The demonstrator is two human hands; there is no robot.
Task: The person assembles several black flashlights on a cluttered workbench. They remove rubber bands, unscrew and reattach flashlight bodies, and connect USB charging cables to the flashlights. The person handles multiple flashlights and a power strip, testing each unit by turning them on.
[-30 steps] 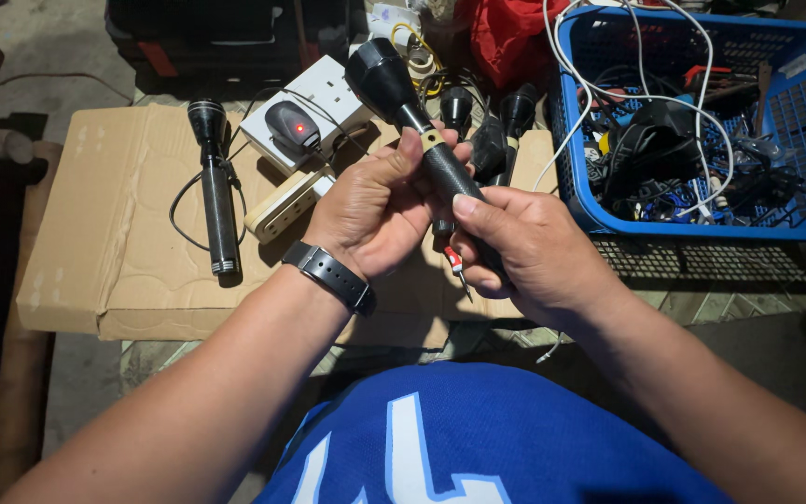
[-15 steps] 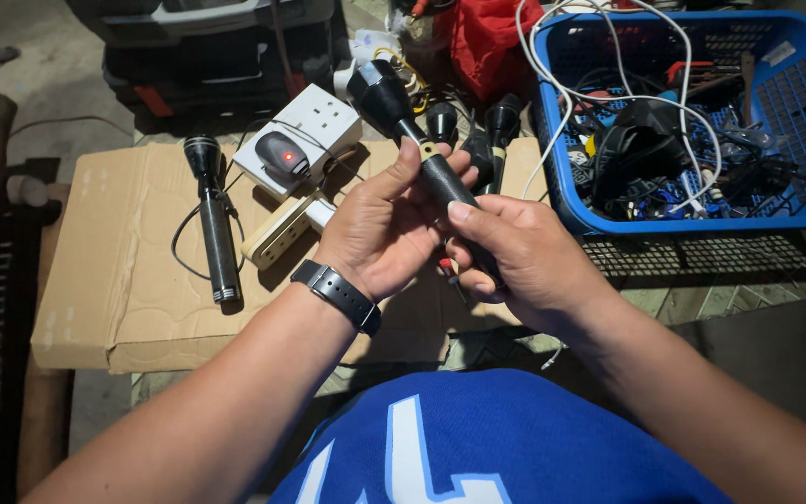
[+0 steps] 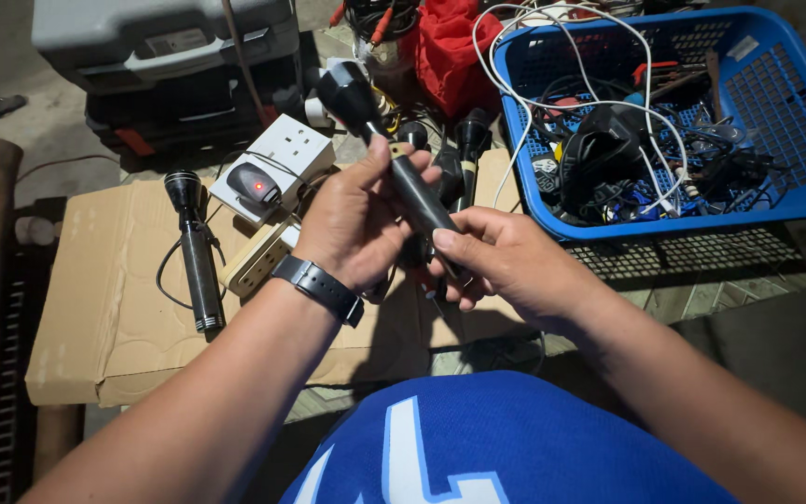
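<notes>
I hold a black flashlight [image 3: 394,159] up over a sheet of cardboard [image 3: 104,308], its wide head pointing away to the upper left. My left hand [image 3: 352,224], with a black wristwatch, wraps the middle of the barrel, thumb by a small switch. My right hand [image 3: 506,261] grips the tail end. A second black flashlight [image 3: 196,252] lies on the cardboard to the left, with a thin cord looped beside it.
A white socket block with a small dark device showing a red light [image 3: 268,168] and a beige power strip [image 3: 258,261] lie on the cardboard. More flashlights [image 3: 468,149] stand behind. A blue basket [image 3: 795,177] of cables sits right; a grey case [image 3: 160,56] behind.
The view has shifted and both hands with the flashlight sit lower in it. The grip is much the same; my left thumb now rests by the switch.
</notes>
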